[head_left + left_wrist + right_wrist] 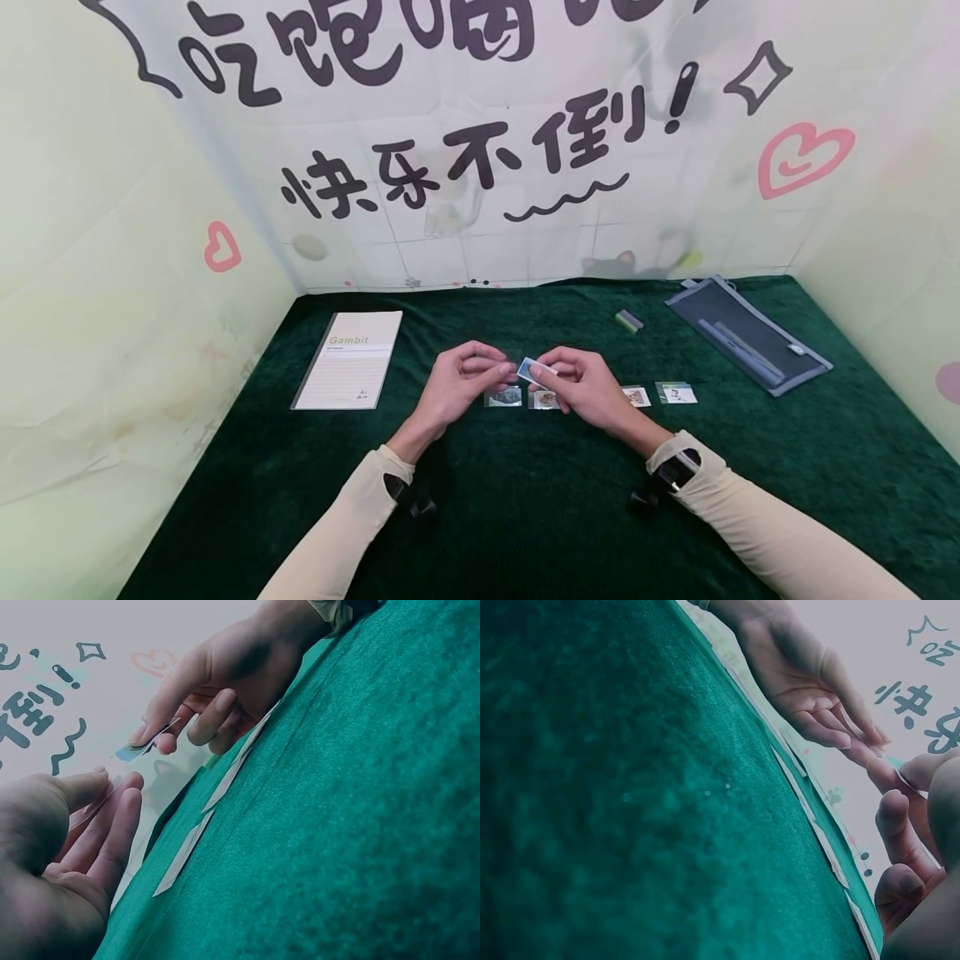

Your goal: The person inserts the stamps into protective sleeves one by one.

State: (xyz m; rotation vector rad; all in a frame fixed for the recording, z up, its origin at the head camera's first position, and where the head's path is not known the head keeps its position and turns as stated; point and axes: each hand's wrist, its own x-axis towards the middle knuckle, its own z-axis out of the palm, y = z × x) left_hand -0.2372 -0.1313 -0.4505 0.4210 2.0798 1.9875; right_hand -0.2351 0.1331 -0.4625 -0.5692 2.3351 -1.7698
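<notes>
Both hands meet above the middle of the table. My right hand [581, 385] pinches a small picture card [530, 370] with a blue patch and white border between thumb and fingers. Facing it, my left hand [465, 379] pinches a thin, see-through piece like a clear card sleeve [96, 806], mostly hidden by the fingers. The card's near edge is close to the left fingertips; whether they touch, I cannot tell. Below the hands lie small cards in clear sleeves: a dark one [502, 397], a brownish one [543, 400] partly covered by my right hand, and another [636, 397] beside that hand.
Further right lies a white sleeved card [677, 393]. A notebook [351, 362] rests at the left, and a dark mesh zip pouch [750, 337] with slim items inside at the right. Behind the hands is a small grey-green block [629, 322]. Green cloth [525, 517] covers the table.
</notes>
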